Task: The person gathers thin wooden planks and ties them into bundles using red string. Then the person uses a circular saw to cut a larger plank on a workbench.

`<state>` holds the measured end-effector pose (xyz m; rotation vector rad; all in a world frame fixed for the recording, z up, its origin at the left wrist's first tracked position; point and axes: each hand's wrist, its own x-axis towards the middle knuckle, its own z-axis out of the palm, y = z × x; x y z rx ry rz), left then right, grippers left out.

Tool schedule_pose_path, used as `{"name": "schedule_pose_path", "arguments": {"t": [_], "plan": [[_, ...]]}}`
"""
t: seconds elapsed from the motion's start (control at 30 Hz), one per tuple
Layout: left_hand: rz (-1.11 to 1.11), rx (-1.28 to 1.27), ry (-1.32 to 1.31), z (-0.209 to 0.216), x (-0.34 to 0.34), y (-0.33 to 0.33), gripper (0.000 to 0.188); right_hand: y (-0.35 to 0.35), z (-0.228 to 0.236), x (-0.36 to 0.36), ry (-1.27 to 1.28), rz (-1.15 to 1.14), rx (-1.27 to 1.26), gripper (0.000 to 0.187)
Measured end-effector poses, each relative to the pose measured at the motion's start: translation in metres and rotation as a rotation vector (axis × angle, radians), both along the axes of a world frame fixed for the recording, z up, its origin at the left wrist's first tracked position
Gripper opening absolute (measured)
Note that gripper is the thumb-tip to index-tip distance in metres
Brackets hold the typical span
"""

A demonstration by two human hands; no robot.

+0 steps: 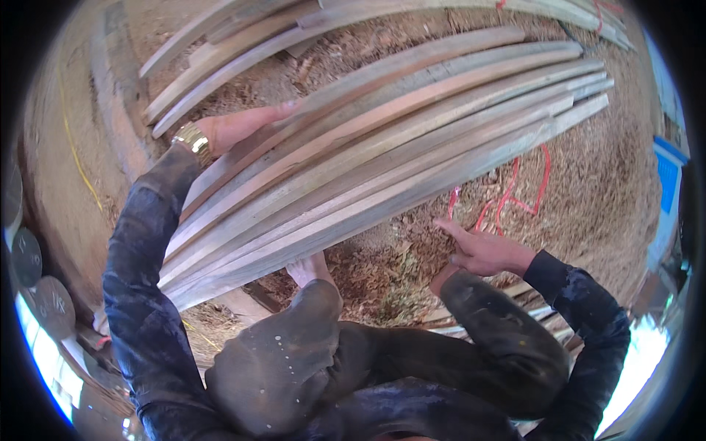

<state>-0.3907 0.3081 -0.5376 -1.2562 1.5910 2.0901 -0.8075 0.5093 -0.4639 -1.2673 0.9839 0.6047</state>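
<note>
A stack of long, rough wooden boards (pixel 382 140) runs slantwise across the middle, its left end nearer to me. At its far side, my left hand (pixel 243 126) is closed on the outermost board, with a gold-coloured watch on the wrist; some of its fingers are hidden. Below the boards' near edge, on the right, my right hand (pixel 489 251) has its index finger stretched out and holds nothing that I can see. Red cord (pixel 506 198) lies in loops on the ground beyond it. One short red piece (pixel 453 197) is close to the fingertips; touching or apart, I cannot tell.
More boards (pixel 243 55), with red cord near their right end, lie at the far side. Wood chips (pixel 603 169) cover the ground. My bare foot (pixel 312 268) is against the stack's near edge. Round dark discs (pixel 51 301) stand at left, and a blue object (pixel 668 176) at right.
</note>
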Motion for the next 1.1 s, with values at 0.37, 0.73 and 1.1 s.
{"name": "schedule_pose_path", "arguments": {"t": [0.37,0.73,1.1], "plan": [[0.183,0.518,0.073,-0.052,0.036,0.005,0.072,0.078,-0.119,0.153,-0.269,-0.953,0.255,0.044],[0.117,0.51,-0.051,-0.112,0.018,0.006,0.055,0.076,-0.141,0.199,-0.355,-0.797,0.117,0.046],[0.092,0.508,-0.186,-0.137,0.06,0.003,0.054,0.111,-0.165,0.242,-0.411,-1.204,0.01,0.04]]}}
